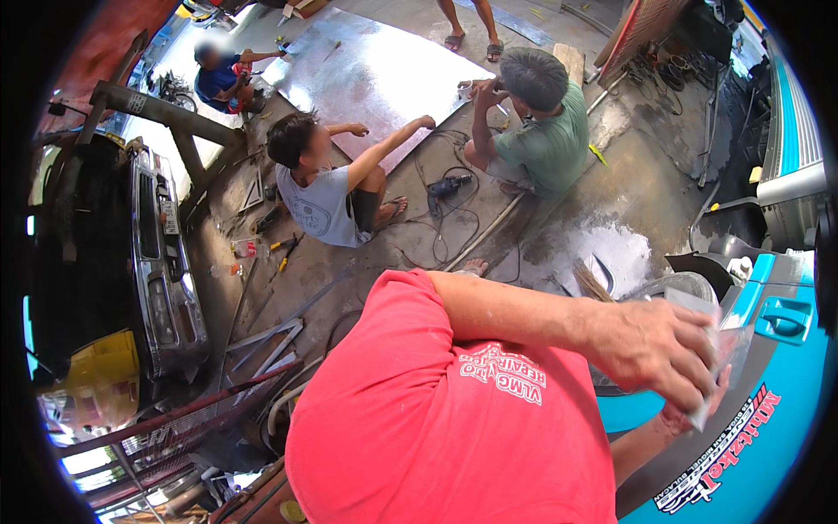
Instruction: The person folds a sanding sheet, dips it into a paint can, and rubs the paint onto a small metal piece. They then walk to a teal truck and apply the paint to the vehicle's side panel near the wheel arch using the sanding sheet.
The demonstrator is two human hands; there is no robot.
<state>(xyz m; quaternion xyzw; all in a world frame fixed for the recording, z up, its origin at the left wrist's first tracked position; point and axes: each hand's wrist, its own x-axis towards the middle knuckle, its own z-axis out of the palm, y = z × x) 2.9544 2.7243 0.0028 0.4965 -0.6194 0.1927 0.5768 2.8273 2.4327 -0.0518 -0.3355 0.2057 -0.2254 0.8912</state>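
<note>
Lettering [502, 375] — red shirt [393, 428], grey shirt [325, 205], teal door [777, 450], vehicle plate [168, 217]

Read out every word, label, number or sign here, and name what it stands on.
Wording isn't copied here, only located:
Turquoise vehicle door: red, white and black lettering.
Red shirt: white print.
Pale grey shirt: dark print, partly unreadable.
Parked vehicle's plate: dark characters on white.
Metal beam: pale label, too small to read.

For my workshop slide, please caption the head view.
Left hand holding a pale flat piece beside a teal vehicle, with other people near a metal sheet.
</note>
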